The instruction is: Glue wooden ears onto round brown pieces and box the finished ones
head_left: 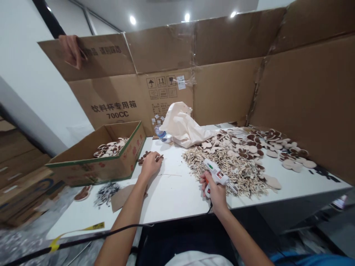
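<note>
Brown felt pieces (pixel 141 161) are under the left hand (pixel 151 165), its exact pinch unclear. The right hand (pixel 217 195) grips a glue gun (pixel 215 172); applying it would call for a steady tip.

Box left of bag

Bright ceiling spots glare overhead; the edges stretch and blur.
</note>
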The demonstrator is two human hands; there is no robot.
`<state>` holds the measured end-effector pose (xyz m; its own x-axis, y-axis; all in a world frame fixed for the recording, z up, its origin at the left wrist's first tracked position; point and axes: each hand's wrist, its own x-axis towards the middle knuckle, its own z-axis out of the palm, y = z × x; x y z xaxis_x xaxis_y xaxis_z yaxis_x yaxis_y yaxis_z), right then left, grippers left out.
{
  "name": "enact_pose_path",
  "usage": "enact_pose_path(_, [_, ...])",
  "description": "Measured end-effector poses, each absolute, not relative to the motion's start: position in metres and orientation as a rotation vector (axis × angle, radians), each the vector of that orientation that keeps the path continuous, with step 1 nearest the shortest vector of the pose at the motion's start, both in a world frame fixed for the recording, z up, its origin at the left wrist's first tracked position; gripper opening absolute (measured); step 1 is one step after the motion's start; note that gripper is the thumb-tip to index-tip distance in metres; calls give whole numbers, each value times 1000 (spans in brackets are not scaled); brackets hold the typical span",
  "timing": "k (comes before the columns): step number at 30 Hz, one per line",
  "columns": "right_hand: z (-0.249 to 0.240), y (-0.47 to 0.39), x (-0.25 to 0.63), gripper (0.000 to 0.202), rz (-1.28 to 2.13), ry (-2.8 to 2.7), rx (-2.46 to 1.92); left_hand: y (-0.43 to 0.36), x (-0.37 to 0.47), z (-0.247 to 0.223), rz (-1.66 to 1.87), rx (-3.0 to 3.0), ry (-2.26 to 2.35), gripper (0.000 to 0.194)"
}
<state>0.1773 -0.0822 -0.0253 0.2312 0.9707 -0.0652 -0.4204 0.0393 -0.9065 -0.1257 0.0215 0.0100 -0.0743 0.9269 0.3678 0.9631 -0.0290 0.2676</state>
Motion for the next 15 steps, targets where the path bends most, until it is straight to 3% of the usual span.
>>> enact_pose_path(7, [-31, -90, 177, 61, 1221, -745, -1081, 8, -102, 10, -1169, -2181, -2099, 18])
enact_pose_path(15, [-50, -91, 185, 58, 1322, -721, -1217, -3, -91, 3, -1307, -2172, -2127, 7])
